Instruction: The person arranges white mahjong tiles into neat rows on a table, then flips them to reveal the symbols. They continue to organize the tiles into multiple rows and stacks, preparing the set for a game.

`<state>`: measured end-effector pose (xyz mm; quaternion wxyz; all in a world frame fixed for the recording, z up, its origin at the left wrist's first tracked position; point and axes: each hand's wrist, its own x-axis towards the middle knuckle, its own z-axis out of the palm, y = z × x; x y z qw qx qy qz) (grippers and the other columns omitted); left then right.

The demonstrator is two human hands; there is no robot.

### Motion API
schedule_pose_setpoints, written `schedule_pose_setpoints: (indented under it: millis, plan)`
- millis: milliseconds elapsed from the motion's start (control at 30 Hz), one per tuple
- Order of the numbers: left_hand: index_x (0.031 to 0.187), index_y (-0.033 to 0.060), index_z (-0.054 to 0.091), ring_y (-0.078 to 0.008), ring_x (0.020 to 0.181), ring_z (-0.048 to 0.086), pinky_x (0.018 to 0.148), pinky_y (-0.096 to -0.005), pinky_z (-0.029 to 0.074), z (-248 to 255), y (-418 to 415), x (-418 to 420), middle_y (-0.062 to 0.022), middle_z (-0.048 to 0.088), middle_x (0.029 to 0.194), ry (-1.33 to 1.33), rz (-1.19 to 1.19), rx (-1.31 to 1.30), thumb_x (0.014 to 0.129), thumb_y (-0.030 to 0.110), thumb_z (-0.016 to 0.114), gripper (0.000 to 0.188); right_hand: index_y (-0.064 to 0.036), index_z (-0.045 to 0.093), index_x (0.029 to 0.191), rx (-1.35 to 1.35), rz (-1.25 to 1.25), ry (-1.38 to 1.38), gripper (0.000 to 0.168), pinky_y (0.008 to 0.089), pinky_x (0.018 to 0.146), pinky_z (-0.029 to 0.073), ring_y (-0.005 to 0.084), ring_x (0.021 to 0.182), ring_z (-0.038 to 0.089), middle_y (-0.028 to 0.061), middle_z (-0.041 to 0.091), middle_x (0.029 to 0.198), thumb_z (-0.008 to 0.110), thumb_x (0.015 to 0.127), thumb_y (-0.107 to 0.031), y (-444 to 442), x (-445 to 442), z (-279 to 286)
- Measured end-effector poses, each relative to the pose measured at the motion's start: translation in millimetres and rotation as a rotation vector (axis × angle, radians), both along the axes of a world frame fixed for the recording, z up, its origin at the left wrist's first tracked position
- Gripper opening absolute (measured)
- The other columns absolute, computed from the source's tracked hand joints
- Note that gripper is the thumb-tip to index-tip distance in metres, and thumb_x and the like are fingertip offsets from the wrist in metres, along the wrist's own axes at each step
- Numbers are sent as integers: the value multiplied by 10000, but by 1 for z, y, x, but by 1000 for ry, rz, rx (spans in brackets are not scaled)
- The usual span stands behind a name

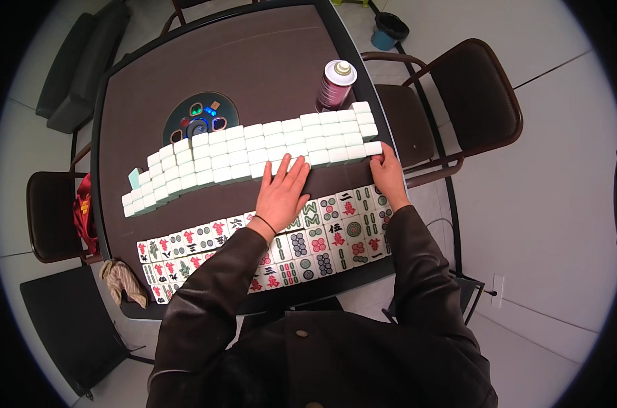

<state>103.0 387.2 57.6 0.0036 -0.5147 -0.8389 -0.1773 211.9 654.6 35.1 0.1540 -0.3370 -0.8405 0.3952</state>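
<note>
Several rows of mahjong tiles [257,155] lie with plain white sides up in a long block across the mahjong table [267,66]. My left hand [283,194] lies open over the near edge of this block, its fingertips on the front tiles. At the right end of the nearest row, my right hand [388,173] pinches an end mahjong tile [373,148] between thumb and fingers. Closer to me are rows of face-up mahjong tiles [298,245] with red, green and black markings. My forearms hide part of them.
A spray can [335,84] stands behind the block's right end. A round control panel [226,104] with lit buttons is set mid-table. A striped cloth [122,283] hangs over the near left corner. Chairs [474,97] flank the table, and a bin [388,31] stands beyond.
</note>
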Motion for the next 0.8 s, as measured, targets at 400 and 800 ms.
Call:
schedule_pose_setpoints:
  millis: [400, 800]
  plan:
    - [1465, 69, 359, -346, 1461, 202, 1158, -584, 136, 2, -3, 1, -128, 294, 1554, -62, 1, -24, 886, 291, 620, 673, 5, 497, 1262, 354, 184, -170, 452, 550, 721, 497, 475, 811, 630, 302, 650, 875, 519, 884, -240, 7, -16, 11]
    - [1286, -92, 495, -410, 1216, 503, 1051, -420, 385, -13, -304, -79, -250, 548, 1293, -97, 1153, 528, 909, 234, 622, 514, 2, 592, 1187, 120, 37, -162, 408, 447, 859, 472, 432, 1012, 605, 263, 648, 1063, 535, 958, -330, 32, -11, -24]
